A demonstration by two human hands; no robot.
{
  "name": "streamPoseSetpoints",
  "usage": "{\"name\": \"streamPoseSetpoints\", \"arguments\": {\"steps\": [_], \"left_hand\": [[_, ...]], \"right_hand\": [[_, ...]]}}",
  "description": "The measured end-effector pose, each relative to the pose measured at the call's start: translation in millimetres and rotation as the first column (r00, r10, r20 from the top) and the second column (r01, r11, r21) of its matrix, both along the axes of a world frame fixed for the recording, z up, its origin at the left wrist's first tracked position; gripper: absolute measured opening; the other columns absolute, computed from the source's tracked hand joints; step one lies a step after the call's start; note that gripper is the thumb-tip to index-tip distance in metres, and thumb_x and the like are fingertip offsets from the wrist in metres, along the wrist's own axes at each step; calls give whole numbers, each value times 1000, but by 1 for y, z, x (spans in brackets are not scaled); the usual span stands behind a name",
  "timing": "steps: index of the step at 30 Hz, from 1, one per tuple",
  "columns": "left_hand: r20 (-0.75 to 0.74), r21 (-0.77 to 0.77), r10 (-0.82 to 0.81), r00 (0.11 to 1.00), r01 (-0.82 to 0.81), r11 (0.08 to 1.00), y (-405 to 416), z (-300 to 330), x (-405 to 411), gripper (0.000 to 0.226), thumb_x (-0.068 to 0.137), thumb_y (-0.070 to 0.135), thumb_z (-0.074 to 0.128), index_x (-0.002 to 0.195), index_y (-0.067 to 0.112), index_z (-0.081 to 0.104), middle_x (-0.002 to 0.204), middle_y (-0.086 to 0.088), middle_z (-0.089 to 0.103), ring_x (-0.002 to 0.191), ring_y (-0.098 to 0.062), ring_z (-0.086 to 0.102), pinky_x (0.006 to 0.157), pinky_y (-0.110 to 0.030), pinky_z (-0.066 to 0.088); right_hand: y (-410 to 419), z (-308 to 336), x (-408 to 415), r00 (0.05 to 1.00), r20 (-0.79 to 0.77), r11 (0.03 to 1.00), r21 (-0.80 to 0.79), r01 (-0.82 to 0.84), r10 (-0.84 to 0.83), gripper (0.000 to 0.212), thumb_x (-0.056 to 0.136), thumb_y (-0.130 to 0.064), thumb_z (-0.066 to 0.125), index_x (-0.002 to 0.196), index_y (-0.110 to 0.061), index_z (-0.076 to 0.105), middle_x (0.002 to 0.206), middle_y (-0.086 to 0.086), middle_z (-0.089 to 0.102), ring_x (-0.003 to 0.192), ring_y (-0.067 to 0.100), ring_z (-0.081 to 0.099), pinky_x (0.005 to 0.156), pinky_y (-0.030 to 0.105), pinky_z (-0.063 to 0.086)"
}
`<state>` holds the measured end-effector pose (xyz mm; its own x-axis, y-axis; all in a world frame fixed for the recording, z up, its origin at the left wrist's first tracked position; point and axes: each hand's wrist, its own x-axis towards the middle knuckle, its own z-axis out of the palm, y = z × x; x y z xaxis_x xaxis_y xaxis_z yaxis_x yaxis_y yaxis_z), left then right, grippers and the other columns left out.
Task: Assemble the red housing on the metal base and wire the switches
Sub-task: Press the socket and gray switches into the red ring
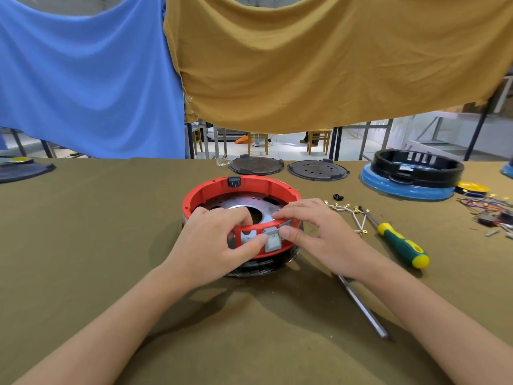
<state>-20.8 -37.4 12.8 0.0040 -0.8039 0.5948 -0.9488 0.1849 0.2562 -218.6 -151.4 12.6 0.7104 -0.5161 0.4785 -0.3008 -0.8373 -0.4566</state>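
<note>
Both hands work at the near rim of the red housing (pixel 241 190) on the desk (pixel 111 218): left hand (pixel 219 240) and right hand (pixel 313 234) pinch a grey clip (pixel 272 241); a screwdriver (pixel 399 243) lies beside.

No text, label, brand, number or sign could be read anywhere in the view.
</note>
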Motion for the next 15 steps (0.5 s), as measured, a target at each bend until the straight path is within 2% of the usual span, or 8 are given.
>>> {"name": "streamPoseSetpoints", "arguments": {"steps": [8,15], "left_hand": [[-44,-18,9,999,-10,1000,-1,-1,-2,44,84,61,42,72,22,56,56,6,52,61,-14,52,77,-40,42],[-42,-14,9,999,-10,1000,-1,-1,-1,43,84,62,41,73,23,56,56,7,53,61,-13,52,77,-40,42]], "right_hand": [[4,1,5,999,53,1000,-7,10,-9,19,93,-31,65,111,-29,69,106,-28,57,113,3,44,90,9,32],[4,1,8,998,47,999,0,34,-34,15,92,-32,65,107,-32,68,102,-29,57,110,0,42,85,9,33]]}}
